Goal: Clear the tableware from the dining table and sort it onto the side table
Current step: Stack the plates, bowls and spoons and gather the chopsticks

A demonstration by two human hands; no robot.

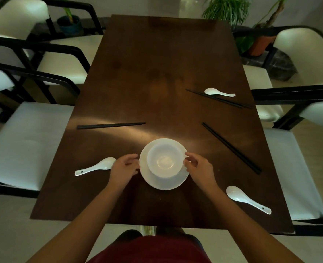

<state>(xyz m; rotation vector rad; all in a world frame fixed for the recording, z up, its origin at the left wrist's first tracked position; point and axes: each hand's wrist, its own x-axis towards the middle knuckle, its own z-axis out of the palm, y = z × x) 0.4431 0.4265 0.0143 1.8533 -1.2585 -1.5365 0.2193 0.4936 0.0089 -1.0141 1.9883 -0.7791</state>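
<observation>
A white bowl [164, 161] sits on a white plate [157, 183] near the front of the dark wooden dining table [138, 82]. My left hand [124, 168] curls around the plate's left rim. My right hand [197, 168] touches the right side, fingers at the bowl and plate edge. White spoons lie at the left [95, 166], front right [246, 199] and far right [218, 92]. Black chopstick pairs lie at the left [110, 125], right [230, 147] and far right [218, 99].
White-cushioned chairs with black frames stand on both sides, at the left [24, 141] and at the right [293, 168]. Potted plants [230, 8] stand beyond the table's far end. The side table is not in view.
</observation>
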